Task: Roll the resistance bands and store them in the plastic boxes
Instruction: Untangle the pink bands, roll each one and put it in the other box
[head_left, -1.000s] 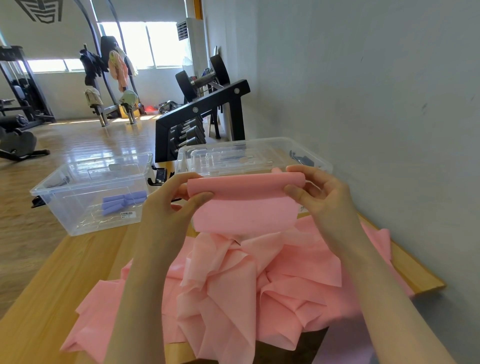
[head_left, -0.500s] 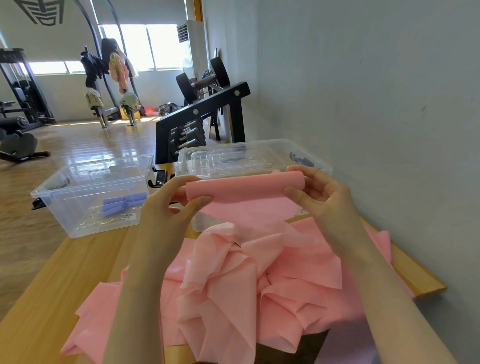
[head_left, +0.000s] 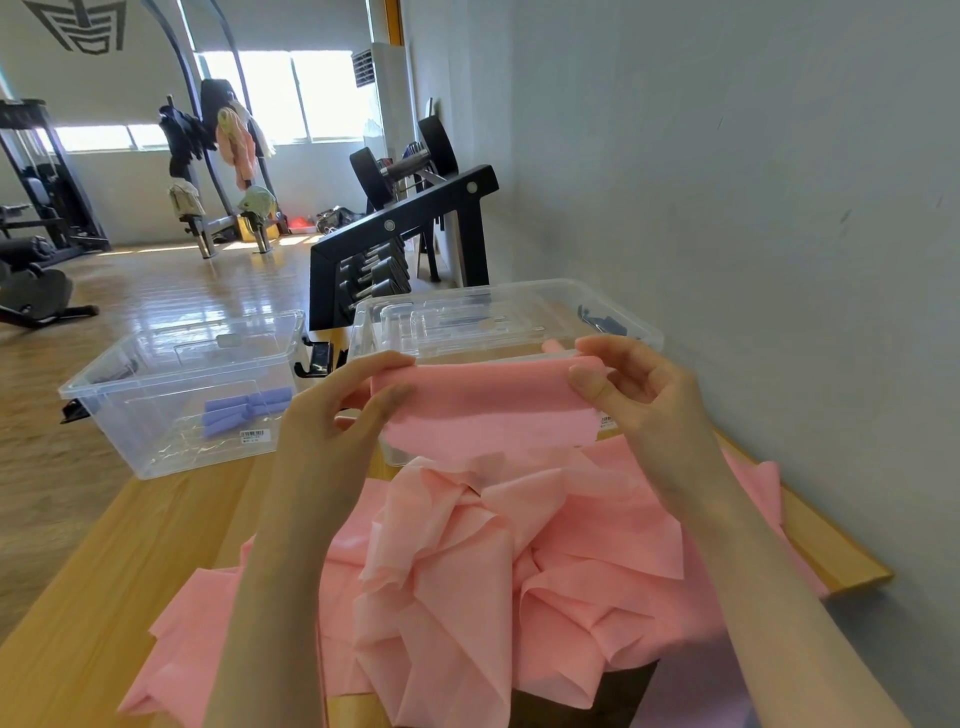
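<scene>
Your wooden tabletop (head_left: 119, 561) runs along a grey wall (head_left: 727, 208), gym floor and a black dumbbell rack (head_left: 405, 228) behind it. Loose pink resistance band (head_left: 519, 561) lies piled in folds over the near half of the tabletop, some of it spilling over the near edge. Two clear plastic boxes sit at the far end: the left box (head_left: 104, 410) stands apart from the pile and has a rolled purple band (head_left: 247, 410) lying on its floor; the right box (head_left: 514, 296) is by the wall, right behind your hands, with what looks like a clear lid lying in it. You hold the rolled end of the pink band (head_left: 483, 387) up above the pile, level, just in front of the right box, a flat flap hanging down from it. Your left hand (head_left: 332, 415) grip pinches the roll's left end, thumb on the near face, fingers curled over the top. Your right hand (head_left: 644, 395) grip pinches the right end the same way, thumb pressed on the near face, fingers wrapped behind.
</scene>
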